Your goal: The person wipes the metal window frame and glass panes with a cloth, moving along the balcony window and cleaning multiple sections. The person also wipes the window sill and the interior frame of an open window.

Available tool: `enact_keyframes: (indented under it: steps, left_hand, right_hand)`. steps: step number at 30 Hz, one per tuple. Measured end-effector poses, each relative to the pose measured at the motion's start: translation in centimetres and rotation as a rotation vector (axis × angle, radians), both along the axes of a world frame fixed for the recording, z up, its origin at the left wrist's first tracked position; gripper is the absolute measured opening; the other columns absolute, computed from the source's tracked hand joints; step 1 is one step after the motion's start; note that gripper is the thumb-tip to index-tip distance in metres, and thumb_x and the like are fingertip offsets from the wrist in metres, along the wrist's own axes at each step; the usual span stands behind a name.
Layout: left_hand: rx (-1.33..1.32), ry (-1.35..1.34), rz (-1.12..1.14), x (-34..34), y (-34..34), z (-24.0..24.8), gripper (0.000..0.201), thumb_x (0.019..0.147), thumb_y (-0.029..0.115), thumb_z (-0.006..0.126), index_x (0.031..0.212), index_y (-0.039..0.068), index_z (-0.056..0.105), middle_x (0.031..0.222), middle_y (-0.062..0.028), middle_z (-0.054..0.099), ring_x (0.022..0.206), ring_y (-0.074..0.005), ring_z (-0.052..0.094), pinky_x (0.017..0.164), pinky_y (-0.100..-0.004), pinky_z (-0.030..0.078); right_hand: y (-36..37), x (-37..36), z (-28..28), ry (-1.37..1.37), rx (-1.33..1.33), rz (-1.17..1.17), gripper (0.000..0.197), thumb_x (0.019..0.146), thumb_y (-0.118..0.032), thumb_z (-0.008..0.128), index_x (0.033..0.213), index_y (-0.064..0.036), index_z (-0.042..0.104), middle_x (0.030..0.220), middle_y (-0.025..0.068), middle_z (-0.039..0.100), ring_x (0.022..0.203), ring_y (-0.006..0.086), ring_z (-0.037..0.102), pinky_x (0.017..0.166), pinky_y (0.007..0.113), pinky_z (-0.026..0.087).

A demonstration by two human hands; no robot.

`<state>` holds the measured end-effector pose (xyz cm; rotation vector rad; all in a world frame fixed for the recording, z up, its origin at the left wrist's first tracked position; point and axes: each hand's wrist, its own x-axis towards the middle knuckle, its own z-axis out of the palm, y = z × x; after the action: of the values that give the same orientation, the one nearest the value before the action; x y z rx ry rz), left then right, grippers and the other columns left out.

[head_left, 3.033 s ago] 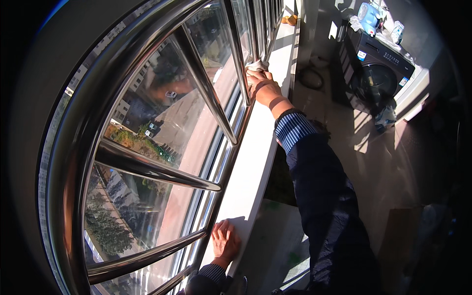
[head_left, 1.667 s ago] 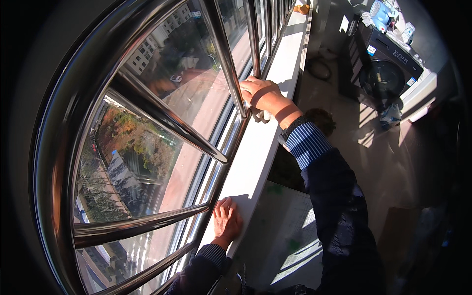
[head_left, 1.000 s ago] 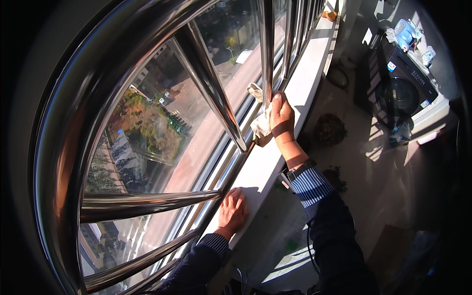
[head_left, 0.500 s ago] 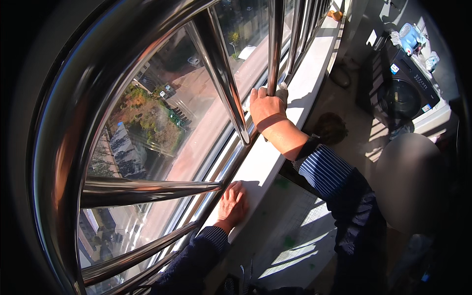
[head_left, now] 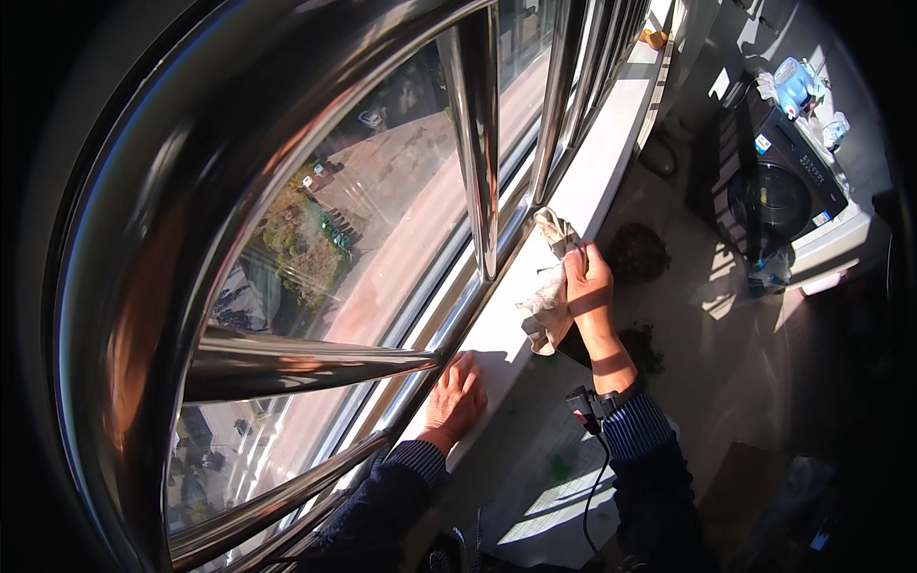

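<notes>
My right hand [head_left: 588, 286] grips a crumpled, pale beige cloth [head_left: 544, 304] between thumb and fingers. The cloth hangs over the inner edge of the white window sill [head_left: 623, 119], with one end up near the foot of a metal bar. My left hand [head_left: 456, 399] lies on the nearer part of the sill, fingers laid out beside the lower metal rail [head_left: 457, 329], holding nothing. On my right wrist is a black band with a small dark device [head_left: 583, 409] and a cable running down from it.
Shiny metal bars [head_left: 473, 143] and a thick curved top rail [head_left: 124, 315] stand before the window on the left. Far below lie a road and parked cars. At right sit a dark front-loading washing machine [head_left: 769, 196] and a blue bottle [head_left: 793, 81]. Potted plants [head_left: 638, 253] stand under the sill.
My right hand has come back from the rail behind a bar and nearer to me, bringing the cloth into full view. My left hand stays in place. The view has shifted slightly.
</notes>
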<state>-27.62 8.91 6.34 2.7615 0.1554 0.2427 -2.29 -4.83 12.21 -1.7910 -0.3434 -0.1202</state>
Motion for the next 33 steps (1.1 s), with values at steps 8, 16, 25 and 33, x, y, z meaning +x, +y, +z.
enact_keyframes:
  steps: [8,16,25,33]
  left_hand:
    - [-0.051,0.001,0.012,-0.2,-0.2,-0.1,0.053,0.080,0.013,0.065,0.130,0.006,0.050,0.141,-0.0173,0.047,0.134,-0.0390,0.042,0.111,-0.0533,0.037]
    - [-0.091,0.009,-0.005,-0.2,0.0,0.1,0.052,0.079,0.012,0.068,0.128,0.006,0.051,0.140,-0.0185,0.049,0.132,-0.0395,0.044,0.113,-0.0554,0.036]
    - [-0.076,0.013,-0.034,-0.1,0.1,0.2,0.053,0.078,0.015,0.065,0.128,0.005,0.051,0.138,-0.0212,0.047,0.130,-0.0414,0.044,0.113,-0.0600,0.033]
    - [-0.021,-0.030,-0.028,0.4,-0.2,0.7,0.050,0.075,0.008,0.063,0.122,0.004,0.050,0.132,-0.0213,0.049,0.127,-0.0423,0.044,0.109,-0.0606,0.032]
  right_hand:
    - [3.9,17.2,-8.1,-0.382,-0.074,-0.076,0.028,0.104,-0.017,0.053,0.126,-0.0005,0.059,0.120,0.0172,0.064,0.109,0.0317,0.063,0.096,0.037,0.049]
    - [10.7,27.7,-12.9,0.117,0.932,0.178,0.025,0.097,-0.015,0.060,0.118,-0.0036,0.066,0.112,0.0066,0.062,0.100,0.0214,0.060,0.092,0.032,0.050]
    - [13.4,29.4,-14.4,0.041,0.602,0.081,0.034,0.093,-0.024,0.073,0.119,-0.0051,0.061,0.105,0.0040,0.066,0.087,0.0146,0.064,0.069,0.029,0.054]
    - [10.8,4.8,-9.1,-0.204,0.052,0.300,0.039,0.094,-0.015,0.061,0.133,-0.0139,0.061,0.122,0.0108,0.065,0.116,0.0271,0.058,0.093,0.041,0.046]
